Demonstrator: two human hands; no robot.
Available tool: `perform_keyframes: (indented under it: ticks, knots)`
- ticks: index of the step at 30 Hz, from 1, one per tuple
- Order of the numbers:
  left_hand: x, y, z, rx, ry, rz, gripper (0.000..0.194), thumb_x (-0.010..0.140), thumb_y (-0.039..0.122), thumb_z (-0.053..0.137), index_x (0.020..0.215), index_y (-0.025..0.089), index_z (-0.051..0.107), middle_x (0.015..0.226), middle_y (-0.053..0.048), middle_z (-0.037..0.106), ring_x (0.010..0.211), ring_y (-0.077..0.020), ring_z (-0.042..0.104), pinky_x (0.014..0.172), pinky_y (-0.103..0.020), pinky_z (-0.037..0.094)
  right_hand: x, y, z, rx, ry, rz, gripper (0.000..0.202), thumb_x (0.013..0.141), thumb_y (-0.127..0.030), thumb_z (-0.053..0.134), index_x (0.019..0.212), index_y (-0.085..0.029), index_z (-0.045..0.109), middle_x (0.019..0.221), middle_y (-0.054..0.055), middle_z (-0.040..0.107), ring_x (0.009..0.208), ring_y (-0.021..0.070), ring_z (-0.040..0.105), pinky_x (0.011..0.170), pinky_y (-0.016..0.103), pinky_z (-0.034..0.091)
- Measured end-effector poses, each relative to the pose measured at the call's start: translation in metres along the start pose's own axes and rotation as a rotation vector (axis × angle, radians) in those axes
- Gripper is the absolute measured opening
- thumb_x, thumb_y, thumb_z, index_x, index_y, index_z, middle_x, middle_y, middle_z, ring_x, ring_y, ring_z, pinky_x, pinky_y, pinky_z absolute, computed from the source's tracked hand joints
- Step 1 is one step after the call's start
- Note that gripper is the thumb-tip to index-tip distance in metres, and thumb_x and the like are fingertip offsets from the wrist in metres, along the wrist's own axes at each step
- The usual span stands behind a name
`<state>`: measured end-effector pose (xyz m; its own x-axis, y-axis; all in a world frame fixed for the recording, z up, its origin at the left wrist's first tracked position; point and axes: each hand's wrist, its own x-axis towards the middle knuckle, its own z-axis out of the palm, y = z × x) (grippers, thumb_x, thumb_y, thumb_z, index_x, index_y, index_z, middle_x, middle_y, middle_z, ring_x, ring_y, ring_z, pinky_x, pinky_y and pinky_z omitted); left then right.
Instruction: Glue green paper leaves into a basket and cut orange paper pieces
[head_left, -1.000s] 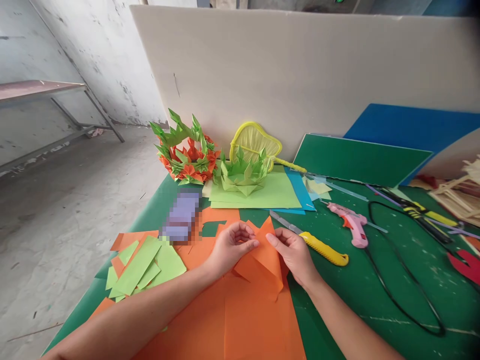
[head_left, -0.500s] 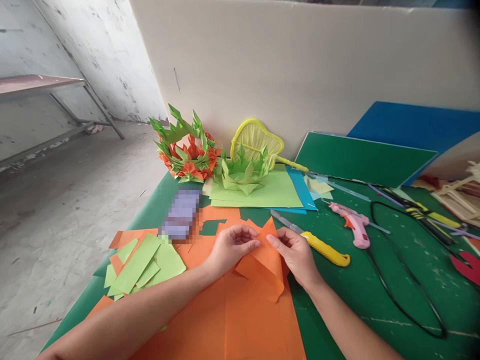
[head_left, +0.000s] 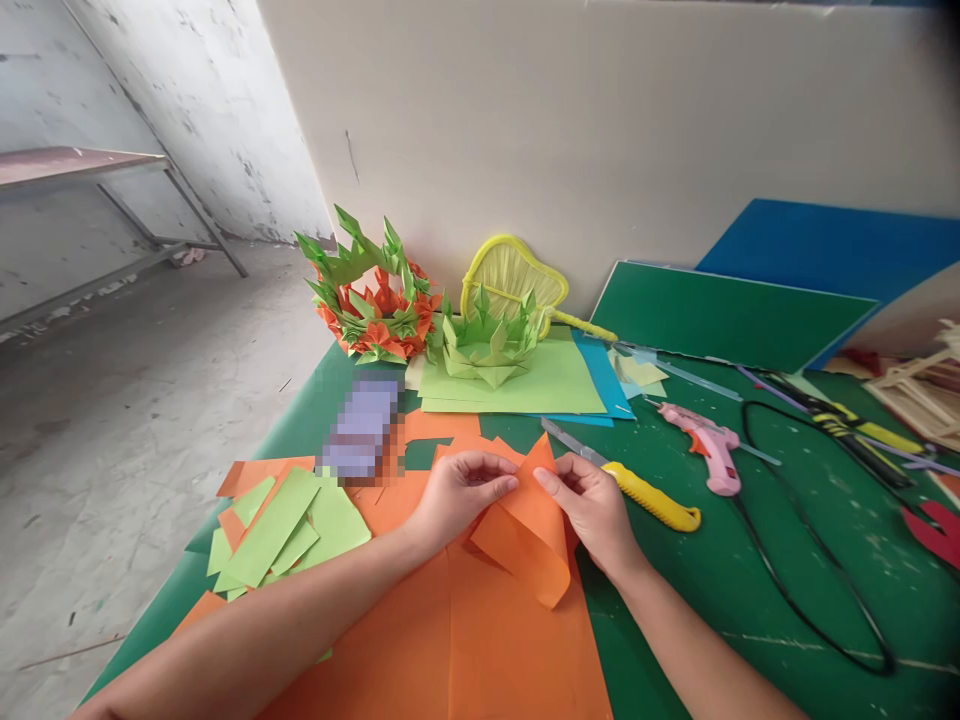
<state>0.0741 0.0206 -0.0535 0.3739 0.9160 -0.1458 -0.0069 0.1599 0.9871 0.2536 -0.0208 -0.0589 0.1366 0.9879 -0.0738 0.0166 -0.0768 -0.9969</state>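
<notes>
Between my hands is a partly folded piece of orange paper [head_left: 529,545], its pointed tip upward and a loose flap curling down toward me. My left hand [head_left: 471,495] pinches its left edge between thumb and fingers. On the other side, my right hand [head_left: 592,500] grips the paper near the tip, thumb in front and fingers behind. Larger orange sheets [head_left: 420,640] lie beneath on the table. A yellow-handled cutter [head_left: 652,497] with its blade out lies just right of my right hand.
Green and orange paper scraps [head_left: 277,530] lie at left, near a pixelated phone-like object [head_left: 364,430]. Folded paper crowns, one green [head_left: 491,350] and one green-orange [head_left: 375,300], stand behind. At right are a pink glue gun [head_left: 705,445], its black cord and pliers [head_left: 855,435].
The lower flap of the orange paper has curled slightly more outward. Both hands keep nearly the same place and hold.
</notes>
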Motion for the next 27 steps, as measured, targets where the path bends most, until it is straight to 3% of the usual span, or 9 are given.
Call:
perform_keyframes:
  ticks: [7, 12, 15, 17, 20, 23, 27]
  knots:
    - [-0.001, 0.002, 0.003, -0.035, -0.018, 0.066, 0.021, 0.073, 0.033, 0.075, 0.086, 0.018, 0.069, 0.089, -0.005, 0.070, 0.081, -0.0156, 0.064, 0.078, -0.028, 0.052, 0.000, 0.000, 0.000, -0.027, 0.019, -0.020, 0.035, 0.074, -0.049, 0.071, 0.067, -0.020, 0.053, 0.061, -0.003, 0.051, 0.058, 0.0120, 0.045, 0.055, 0.025, 0.038]
    - [-0.004, 0.007, 0.000, 0.222, -0.057, 0.201, 0.010, 0.082, 0.026, 0.063, 0.084, 0.019, 0.070, 0.093, -0.005, 0.070, 0.084, -0.0168, 0.063, 0.078, -0.028, 0.051, 0.001, 0.000, 0.000, -0.110, -0.011, -0.058, 0.032, 0.079, -0.050, 0.066, 0.073, -0.020, 0.056, 0.067, 0.000, 0.058, 0.062, 0.0145, 0.053, 0.058, 0.027, 0.045]
    - [-0.002, 0.007, -0.004, 0.437, -0.093, 0.275, 0.016, 0.085, 0.023, 0.057, 0.090, 0.022, 0.072, 0.095, -0.005, 0.070, 0.081, -0.0173, 0.063, 0.071, -0.027, 0.050, 0.003, 0.001, -0.001, -0.302, 0.101, -0.254, 0.036, 0.080, -0.046, 0.066, 0.103, -0.020, 0.058, 0.092, 0.006, 0.064, 0.077, 0.0187, 0.059, 0.069, 0.033, 0.051]
    - [-0.001, 0.006, -0.008, 0.547, -0.114, 0.331, 0.020, 0.086, 0.021, 0.054, 0.091, 0.023, 0.074, 0.099, -0.006, 0.070, 0.082, -0.0182, 0.064, 0.073, -0.027, 0.050, 0.003, 0.001, -0.002, -0.488, 0.166, -0.432, 0.035, 0.082, -0.040, 0.065, 0.111, -0.022, 0.056, 0.103, 0.008, 0.063, 0.087, 0.0212, 0.059, 0.076, 0.037, 0.052]
    - [0.001, 0.005, -0.011, 0.677, -0.121, 0.388, 0.024, 0.088, 0.020, 0.051, 0.091, 0.024, 0.074, 0.106, -0.007, 0.066, 0.088, -0.0188, 0.064, 0.081, -0.029, 0.050, 0.001, -0.001, -0.002, -0.685, 0.036, -0.622, 0.013, 0.088, -0.029, 0.057, 0.098, -0.024, 0.064, 0.104, 0.008, 0.065, 0.098, 0.0230, 0.059, 0.086, 0.041, 0.051]
    - [0.001, 0.005, -0.012, 0.786, -0.089, 0.404, 0.026, 0.089, 0.021, 0.049, 0.088, 0.023, 0.074, 0.116, -0.008, 0.060, 0.088, -0.0176, 0.064, 0.081, -0.028, 0.050, -0.001, -0.002, 0.001, -0.748, -0.126, -0.696, 0.016, 0.091, -0.022, 0.053, 0.097, -0.026, 0.067, 0.105, 0.006, 0.067, 0.103, 0.0231, 0.060, 0.088, 0.042, 0.052]
    - [0.001, 0.008, -0.012, 0.878, -0.117, 0.411, 0.026, 0.090, 0.021, 0.048, 0.085, 0.021, 0.074, 0.099, -0.008, 0.064, 0.079, -0.0172, 0.063, 0.073, -0.027, 0.050, -0.001, 0.001, 0.003, -0.775, -0.214, -0.723, 0.023, 0.091, -0.018, 0.051, 0.104, -0.026, 0.068, 0.110, 0.005, 0.069, 0.106, 0.0237, 0.060, 0.094, 0.046, 0.051]
